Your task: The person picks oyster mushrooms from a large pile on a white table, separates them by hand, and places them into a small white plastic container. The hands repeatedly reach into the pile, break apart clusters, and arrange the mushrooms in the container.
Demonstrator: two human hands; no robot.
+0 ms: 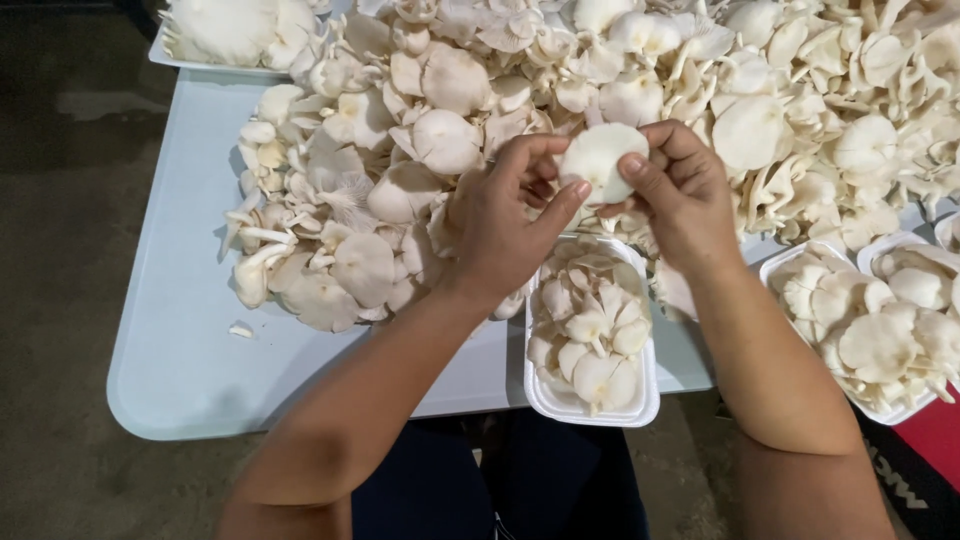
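Note:
My left hand and my right hand together hold one flat white oyster mushroom by its edges, thumbs on its underside. They hover just above a white foam tray filled with several mushrooms, which sits at the table's near edge between my forearms. A large heap of loose oyster mushrooms covers the table behind and to both sides of my hands.
The pale blue table has bare surface at its left. Two more filled foam trays sit at the right, another tray at the far left corner. A small mushroom scrap lies loose. Dark floor lies to the left.

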